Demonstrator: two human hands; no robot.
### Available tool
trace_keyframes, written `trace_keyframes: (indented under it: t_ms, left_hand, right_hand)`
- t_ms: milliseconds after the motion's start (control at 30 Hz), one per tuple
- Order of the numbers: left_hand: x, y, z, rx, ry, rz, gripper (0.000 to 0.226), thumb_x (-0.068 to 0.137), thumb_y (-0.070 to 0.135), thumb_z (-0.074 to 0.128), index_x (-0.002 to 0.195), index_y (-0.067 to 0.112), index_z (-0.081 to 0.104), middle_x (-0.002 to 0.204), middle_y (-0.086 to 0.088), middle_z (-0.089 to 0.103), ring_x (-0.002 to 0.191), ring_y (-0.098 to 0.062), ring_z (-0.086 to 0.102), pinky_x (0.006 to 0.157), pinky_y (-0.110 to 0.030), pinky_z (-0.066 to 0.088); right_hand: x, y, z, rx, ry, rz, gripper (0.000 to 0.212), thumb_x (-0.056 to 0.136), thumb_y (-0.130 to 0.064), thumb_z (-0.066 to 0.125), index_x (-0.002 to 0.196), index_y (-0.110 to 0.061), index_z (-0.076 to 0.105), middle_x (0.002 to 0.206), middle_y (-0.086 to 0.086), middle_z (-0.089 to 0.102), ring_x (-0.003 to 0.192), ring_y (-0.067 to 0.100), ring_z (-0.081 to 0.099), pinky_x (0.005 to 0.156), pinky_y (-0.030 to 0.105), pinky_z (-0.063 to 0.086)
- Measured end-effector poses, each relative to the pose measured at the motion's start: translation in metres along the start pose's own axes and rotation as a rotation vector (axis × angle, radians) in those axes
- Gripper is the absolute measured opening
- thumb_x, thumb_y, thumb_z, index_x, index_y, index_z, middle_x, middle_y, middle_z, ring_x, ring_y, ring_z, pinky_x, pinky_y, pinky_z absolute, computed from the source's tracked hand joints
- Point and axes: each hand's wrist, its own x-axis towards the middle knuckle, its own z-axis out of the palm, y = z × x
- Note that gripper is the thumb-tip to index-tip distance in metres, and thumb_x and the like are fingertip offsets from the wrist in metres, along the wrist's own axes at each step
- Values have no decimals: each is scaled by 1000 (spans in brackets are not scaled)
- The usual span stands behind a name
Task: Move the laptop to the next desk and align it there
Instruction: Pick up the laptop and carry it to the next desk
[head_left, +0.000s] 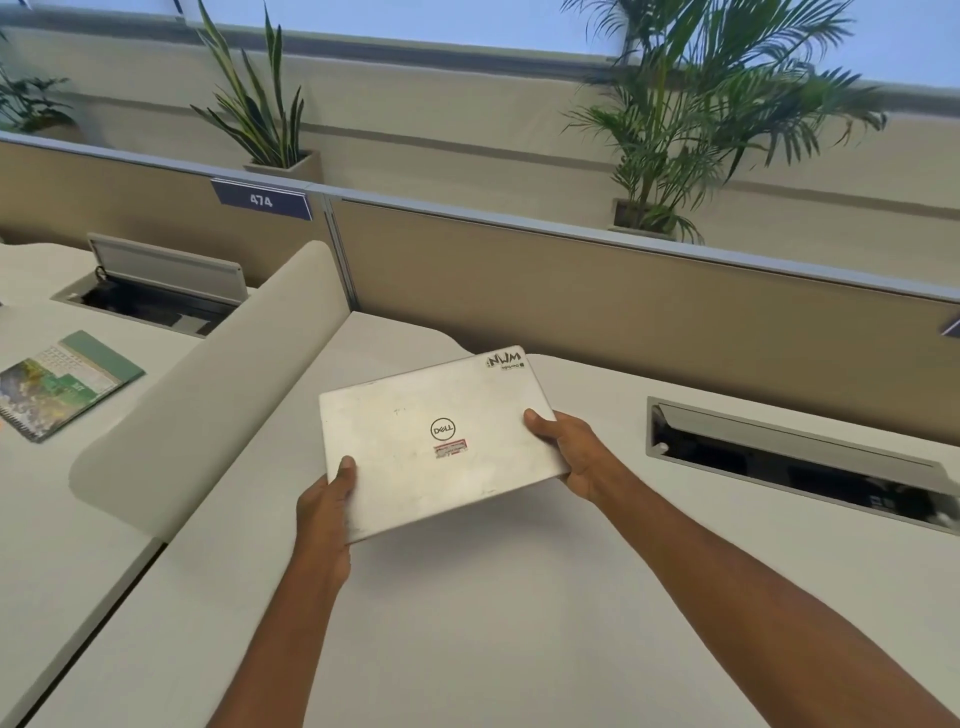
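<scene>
A closed silver laptop (415, 421), with a round logo and stickers on its lid, is held above a white desk (467, 623), turned at an angle to the desk's edges. My left hand (326, 512) grips its near left corner, thumb on the lid. My right hand (569, 449) grips its right edge, thumb on top too. A second white desk (47, 519) lies to the left, behind a low curved divider (208, 395).
An open cable hatch (795, 462) is set into the desk at the right. The left desk holds a spiral-bound calendar (57, 382) and another cable hatch (156, 293). A tan partition (597, 291) with label 474 (261, 200) runs along the back, potted plants (691, 119) behind it.
</scene>
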Motion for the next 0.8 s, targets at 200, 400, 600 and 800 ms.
trace_keyframes:
  t_ms: [200, 400, 600, 800]
  left_hand:
    - [-35, -7, 20, 5, -11, 10, 18, 102, 36, 73, 103, 19, 78, 104, 6, 82, 92, -16, 74, 76, -32, 57]
    - [-74, -17, 42, 31, -41, 0, 23, 106, 40, 66, 100, 21, 76, 104, 6, 79, 94, -19, 73, 80, -34, 57]
    - [-128, -33, 67, 23, -57, -41, 34, 110, 49, 55, 101, 24, 77, 106, 11, 80, 96, -14, 74, 77, -32, 57]
    - [-187, -61, 96, 80, -93, -65, 34, 111, 47, 52, 102, 24, 75, 105, 11, 78, 95, -14, 73, 80, -31, 58]
  right_hand:
    - [-36, -7, -32, 13, 36, -24, 42, 93, -28, 80, 129, -7, 72, 117, 10, 82, 117, 36, 76, 92, 43, 64]
    - [-77, -5, -70, 42, 95, -40, 44, 95, -31, 78, 131, -7, 71, 119, 9, 82, 118, 36, 75, 99, 50, 62]
    - [-130, 4, -114, 96, 176, -56, 40, 97, -31, 76, 131, -10, 69, 132, 8, 76, 121, 31, 75, 101, 54, 60]
    - [-188, 28, -171, 44, 277, -86, 34, 102, -30, 69, 128, -9, 72, 122, 8, 81, 116, 34, 76, 103, 52, 60]
